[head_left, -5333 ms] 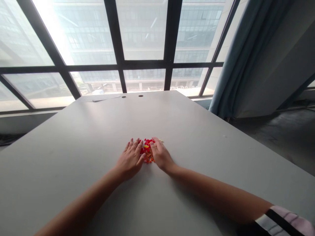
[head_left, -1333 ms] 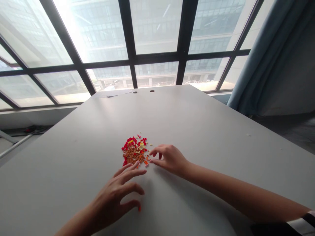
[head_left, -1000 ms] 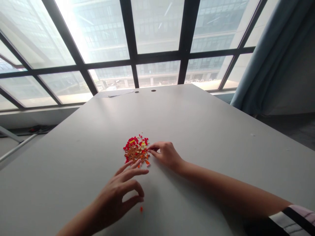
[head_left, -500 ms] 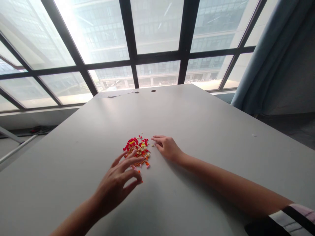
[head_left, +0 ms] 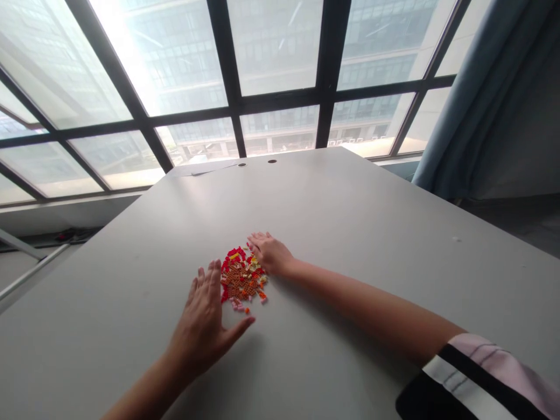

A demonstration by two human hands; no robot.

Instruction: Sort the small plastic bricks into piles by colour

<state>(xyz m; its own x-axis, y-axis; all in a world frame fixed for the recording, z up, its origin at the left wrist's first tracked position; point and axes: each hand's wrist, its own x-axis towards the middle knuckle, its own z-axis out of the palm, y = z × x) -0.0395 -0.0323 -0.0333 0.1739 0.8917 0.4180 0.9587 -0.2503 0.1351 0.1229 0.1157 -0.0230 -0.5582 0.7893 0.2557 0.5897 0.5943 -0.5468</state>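
Bricks [head_left: 241, 279], probably plastic, heap lengthwise away between both hands [head_left: 203, 332].

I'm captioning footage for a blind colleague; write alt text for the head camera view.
Two bare hands sit at a heap of tiny red, orange and yellow bricks on a pale grey table. The open left hand is spread beside the heap, and the right hand is at its far edge. Large dark-framed windows fill the background.

Red, orange and yellow plastic bricks [head_left: 241, 279], black, white and pink striped sleeve [head_left: 466, 385], pale grey table [head_left: 350, 204]
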